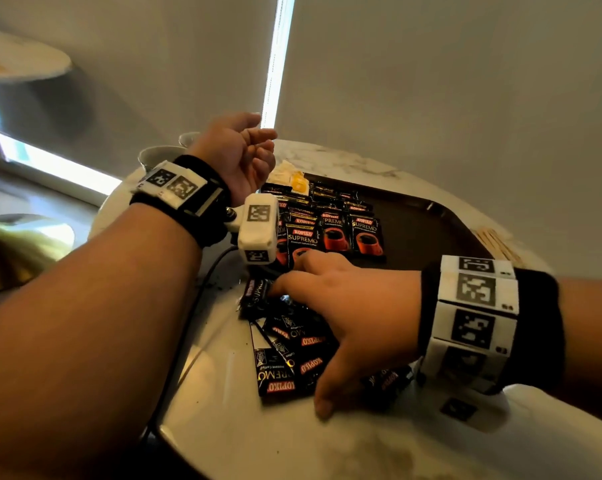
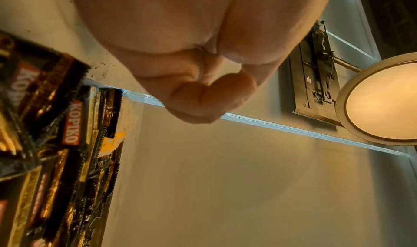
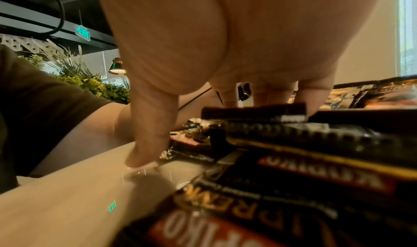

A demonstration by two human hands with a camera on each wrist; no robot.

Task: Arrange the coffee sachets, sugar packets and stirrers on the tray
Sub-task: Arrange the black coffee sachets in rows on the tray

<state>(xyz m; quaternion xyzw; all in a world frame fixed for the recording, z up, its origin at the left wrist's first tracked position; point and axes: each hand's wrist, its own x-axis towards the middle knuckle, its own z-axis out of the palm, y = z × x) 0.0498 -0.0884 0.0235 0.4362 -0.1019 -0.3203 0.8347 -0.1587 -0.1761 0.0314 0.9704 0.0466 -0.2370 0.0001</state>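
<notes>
Sachets lie heaped on the table just before the tray; your right hand spreads over them, fingers straight, thumb on the tabletop, nothing pinched yet. Slide one off the top before you lift, so the glossy black packs don't drag together. Left hand hovers above the tray, loosely curled, empty. Rows already fill the tray's left; sugar packets at its far corner, stirrers off its right edge.

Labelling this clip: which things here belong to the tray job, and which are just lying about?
Job:
- dark brown plastic tray
- black coffee sachets
- loose black sachets under right hand
- yellow-white sugar packets
- pale wooden stirrers

Lying about:
- white ceramic cups
- black cable
</notes>
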